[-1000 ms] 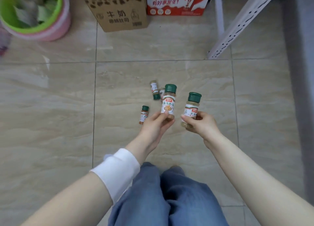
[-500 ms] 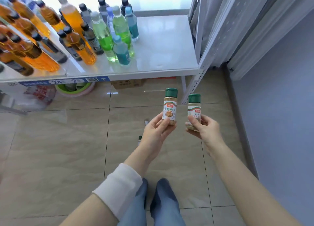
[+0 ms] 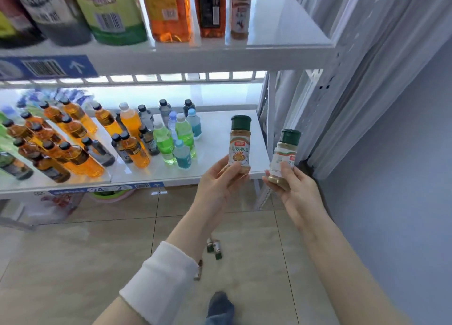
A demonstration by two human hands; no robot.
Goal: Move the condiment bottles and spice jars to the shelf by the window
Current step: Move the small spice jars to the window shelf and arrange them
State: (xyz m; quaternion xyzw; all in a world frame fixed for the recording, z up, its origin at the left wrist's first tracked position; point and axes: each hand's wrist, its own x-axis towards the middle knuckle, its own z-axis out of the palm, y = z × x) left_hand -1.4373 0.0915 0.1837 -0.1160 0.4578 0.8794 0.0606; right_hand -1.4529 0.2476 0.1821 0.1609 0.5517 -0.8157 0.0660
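white shelf [image 3: 220, 170] behind | left hand [image 3: 220, 185] grips spice jar [image 3: 240, 143] | right hand [image 3: 297, 190] grips second jar [image 3: 285, 153]

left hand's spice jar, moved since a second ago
Yes, upward: the spice jar in the left hand rose from beside the floor jars to the lower shelf.

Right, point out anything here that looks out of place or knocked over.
Two small spice jars sit on the floor tiles, and a third jar shows partly behind the white sleeve: loose underfoot, not on the lower shelf. The left-hand jar and right-hand jar look capped and intact.
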